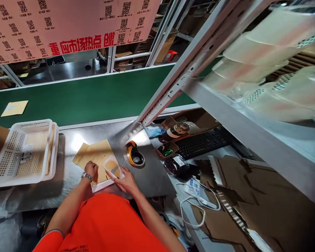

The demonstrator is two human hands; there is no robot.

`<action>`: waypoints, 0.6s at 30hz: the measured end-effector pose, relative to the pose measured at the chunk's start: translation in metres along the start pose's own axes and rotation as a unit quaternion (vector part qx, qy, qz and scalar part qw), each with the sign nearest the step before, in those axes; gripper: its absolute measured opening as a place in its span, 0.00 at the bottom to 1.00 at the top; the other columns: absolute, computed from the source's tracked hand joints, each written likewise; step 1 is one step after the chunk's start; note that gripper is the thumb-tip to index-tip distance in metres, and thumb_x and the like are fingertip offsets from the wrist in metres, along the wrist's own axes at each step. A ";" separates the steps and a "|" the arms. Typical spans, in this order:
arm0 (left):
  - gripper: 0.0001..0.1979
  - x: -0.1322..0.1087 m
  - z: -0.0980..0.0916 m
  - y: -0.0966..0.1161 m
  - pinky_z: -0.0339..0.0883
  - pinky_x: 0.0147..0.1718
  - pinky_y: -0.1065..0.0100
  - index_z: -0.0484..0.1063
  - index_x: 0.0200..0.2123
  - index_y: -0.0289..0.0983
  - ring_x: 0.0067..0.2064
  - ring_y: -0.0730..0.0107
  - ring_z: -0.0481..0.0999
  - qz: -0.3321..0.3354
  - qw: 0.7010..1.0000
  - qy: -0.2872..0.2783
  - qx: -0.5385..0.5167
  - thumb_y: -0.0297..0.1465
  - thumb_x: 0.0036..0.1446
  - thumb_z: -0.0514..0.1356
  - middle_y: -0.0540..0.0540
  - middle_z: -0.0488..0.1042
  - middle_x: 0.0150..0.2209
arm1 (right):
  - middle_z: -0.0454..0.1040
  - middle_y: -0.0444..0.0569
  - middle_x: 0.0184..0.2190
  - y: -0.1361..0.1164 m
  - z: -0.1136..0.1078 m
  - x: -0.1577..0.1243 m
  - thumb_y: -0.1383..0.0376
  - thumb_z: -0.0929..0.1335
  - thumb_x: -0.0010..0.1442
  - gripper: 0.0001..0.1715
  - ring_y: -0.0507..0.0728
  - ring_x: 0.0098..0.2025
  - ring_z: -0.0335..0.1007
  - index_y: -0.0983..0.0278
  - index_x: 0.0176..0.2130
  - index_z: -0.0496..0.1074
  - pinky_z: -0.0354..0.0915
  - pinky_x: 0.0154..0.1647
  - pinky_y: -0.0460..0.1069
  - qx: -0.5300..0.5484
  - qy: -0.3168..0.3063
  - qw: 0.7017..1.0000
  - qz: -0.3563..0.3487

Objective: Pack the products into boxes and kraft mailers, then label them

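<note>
A tan paper envelope [94,152] lies on the metal bench in front of me. My left hand [90,170], with a metal watch at its wrist, rests against the envelope with its fingers curled in. Whatever it may pinch is hidden. My right hand [126,180] grips a curled, white-edged sheet [110,162] that loops up over the envelope's right part. Its exact kind is not clear. Under both hands, a white strip [102,185] runs along the near edge. An orange-and-black tape dispenser [133,154] sits to the right of the envelope, apart from my hands.
White perforated baskets [49,148] stand at left. A green conveyor belt [94,92] runs behind the bench, carrying another envelope [15,108]. A slotted metal post [170,91] rises at right, beside a shelf of tape rolls [267,59]. Beyond are a keyboard [202,141] and cardboard [259,199].
</note>
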State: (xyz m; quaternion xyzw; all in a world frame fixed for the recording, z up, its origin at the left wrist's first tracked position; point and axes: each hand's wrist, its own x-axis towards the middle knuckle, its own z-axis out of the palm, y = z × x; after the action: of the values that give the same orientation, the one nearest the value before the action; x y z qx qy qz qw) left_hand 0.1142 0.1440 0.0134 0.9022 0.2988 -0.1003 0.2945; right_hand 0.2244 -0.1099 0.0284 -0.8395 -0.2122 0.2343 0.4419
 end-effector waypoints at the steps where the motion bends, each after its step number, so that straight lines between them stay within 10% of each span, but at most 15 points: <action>1: 0.14 0.000 0.000 0.000 0.71 0.52 0.63 0.88 0.40 0.36 0.50 0.57 0.82 -0.002 1.000 0.001 -0.002 0.26 0.71 0.60 0.37 0.84 0.45 | 0.83 0.58 0.53 0.000 0.000 0.001 0.60 0.80 0.46 0.45 0.70 0.57 0.82 0.64 0.63 0.82 0.77 0.64 0.63 -0.001 -0.002 1.000 -0.004; 11: 0.07 -0.009 0.008 0.030 0.71 0.48 0.62 0.86 0.37 0.35 0.47 0.57 0.83 -0.023 0.996 -0.027 -0.079 0.25 0.60 0.66 0.38 0.87 0.42 | 0.83 0.54 0.54 -0.004 0.012 0.005 0.58 0.78 0.52 0.41 0.68 0.57 0.82 0.60 0.64 0.80 0.78 0.63 0.64 -0.021 0.010 0.998 -0.054; 18: 0.17 -0.006 0.019 0.039 0.65 0.30 0.67 0.75 0.21 0.37 0.29 0.64 0.77 -0.100 0.975 -0.001 -0.197 0.36 0.61 0.65 0.47 0.73 0.19 | 0.84 0.57 0.53 0.006 0.008 -0.001 0.59 0.78 0.55 0.36 0.67 0.56 0.80 0.60 0.62 0.83 0.76 0.62 0.62 -0.098 -0.020 0.993 -0.058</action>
State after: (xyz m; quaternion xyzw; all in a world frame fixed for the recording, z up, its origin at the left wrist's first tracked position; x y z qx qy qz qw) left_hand 0.1326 0.1051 0.0186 0.7919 0.4011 -0.0694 0.4553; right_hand 0.2200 -0.1080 0.0194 -0.8603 -0.2910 0.2036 0.3658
